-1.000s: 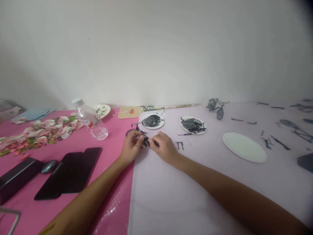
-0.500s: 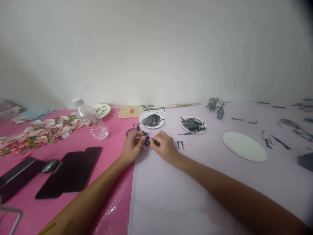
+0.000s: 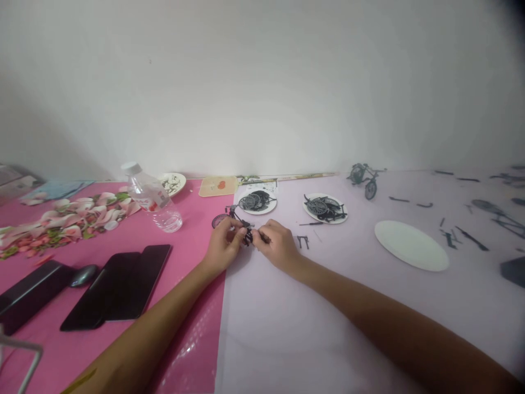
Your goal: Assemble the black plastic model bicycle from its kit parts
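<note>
A small black model bicycle [image 3: 248,237] is held over the seam between the pink and pale table covers. Its front wheel [image 3: 219,220] and handlebar [image 3: 232,210] stick out beyond my left hand [image 3: 223,243], whose thumb and fingers pinch the frame. My right hand [image 3: 277,244] is closed at the bicycle's rear end, thumb and index finger pinched on a small black part [image 3: 266,238], mostly hidden by the fingers. Just right of that hand lie a black forked piece [image 3: 303,241] and a small black screwdriver [image 3: 310,224].
Two white plates hold black wheels [image 3: 256,201] and frame parts [image 3: 326,208]. Another model bicycle [image 3: 364,178] stands near the wall. To the right are a white plate [image 3: 411,245] and loose black parts [image 3: 471,238]. A bottle [image 3: 153,200], phones [image 3: 118,290] and artificial petals [image 3: 74,216] lie left.
My right fingers have shifted slightly at the bicycle's rear, and less of the black part shows between them. The left hand keeps its hold in about the same place.
</note>
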A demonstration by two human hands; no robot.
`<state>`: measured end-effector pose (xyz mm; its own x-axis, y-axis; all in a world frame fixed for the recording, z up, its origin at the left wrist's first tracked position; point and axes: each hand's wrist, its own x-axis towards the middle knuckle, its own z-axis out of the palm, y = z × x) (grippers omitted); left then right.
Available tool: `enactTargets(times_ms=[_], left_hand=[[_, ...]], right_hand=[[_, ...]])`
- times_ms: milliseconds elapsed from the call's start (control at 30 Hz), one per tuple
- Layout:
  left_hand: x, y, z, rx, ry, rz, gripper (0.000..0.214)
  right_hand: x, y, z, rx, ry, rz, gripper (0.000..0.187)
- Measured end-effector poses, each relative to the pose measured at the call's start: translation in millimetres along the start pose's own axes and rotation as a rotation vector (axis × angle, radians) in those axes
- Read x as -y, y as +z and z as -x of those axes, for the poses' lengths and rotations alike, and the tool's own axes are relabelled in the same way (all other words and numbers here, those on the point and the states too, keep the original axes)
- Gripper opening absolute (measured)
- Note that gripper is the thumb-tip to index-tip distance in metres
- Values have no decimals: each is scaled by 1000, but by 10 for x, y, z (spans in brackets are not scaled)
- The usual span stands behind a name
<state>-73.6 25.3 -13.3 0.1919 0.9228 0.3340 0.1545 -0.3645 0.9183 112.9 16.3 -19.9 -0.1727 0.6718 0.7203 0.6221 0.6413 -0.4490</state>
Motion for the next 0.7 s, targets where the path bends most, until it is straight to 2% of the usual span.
enactTargets(times_ms=[700], left_hand=[[36,-7,-12,9,-62,84,29]], right_hand=[[-10,14,5,-5,-4,-12,39]])
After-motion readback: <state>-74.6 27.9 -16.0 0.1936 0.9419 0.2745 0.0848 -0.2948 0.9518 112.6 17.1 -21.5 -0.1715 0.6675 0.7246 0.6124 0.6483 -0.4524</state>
